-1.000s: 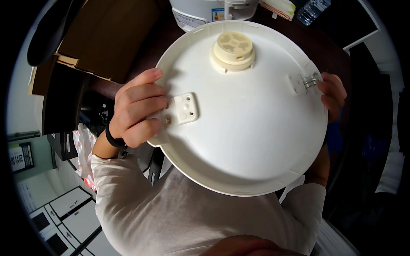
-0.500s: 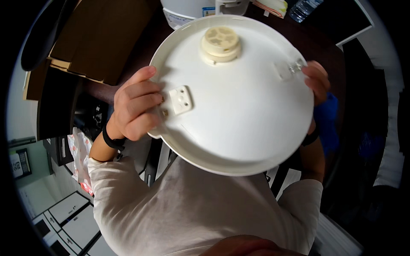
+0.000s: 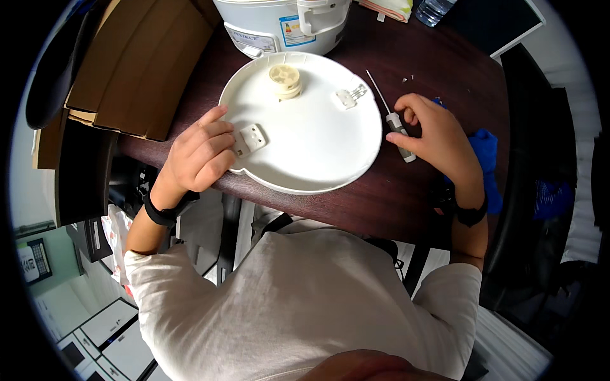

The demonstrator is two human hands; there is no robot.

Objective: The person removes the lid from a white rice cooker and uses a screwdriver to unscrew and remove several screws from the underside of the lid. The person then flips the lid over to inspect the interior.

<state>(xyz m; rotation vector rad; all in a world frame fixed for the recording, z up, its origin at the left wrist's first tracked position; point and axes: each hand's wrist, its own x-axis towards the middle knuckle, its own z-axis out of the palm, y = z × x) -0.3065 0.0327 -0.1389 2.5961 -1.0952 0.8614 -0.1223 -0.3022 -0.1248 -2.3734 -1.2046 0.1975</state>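
Observation:
A round white plastic lid (image 3: 318, 140), its inner side up, lies low over the dark table. It bears a cream round vent cap (image 3: 284, 80), a white hinge block (image 3: 251, 139) near its left edge and a small bracket (image 3: 349, 96) at the right. My left hand (image 3: 202, 150) grips the lid's left edge beside the hinge block. A screwdriver (image 3: 399, 136) with a thin metal shaft and a grey-and-white handle lies to the right of the lid. Over its handle hovers my right hand (image 3: 438, 136), thumb and fingers apart, holding nothing.
Behind the lid stands a white rice cooker (image 3: 286, 28). Cardboard boxes (image 3: 140, 70) are at the left. A blue cloth (image 3: 486, 165) lies by my right wrist, and tiny metal bits (image 3: 408, 79) sit beyond the screwdriver. A water bottle (image 3: 434, 11) is at the far right.
The lid has come down and away from me toward the table. My right hand has let go of its right edge and moved to the screwdriver; my left hand keeps its grip.

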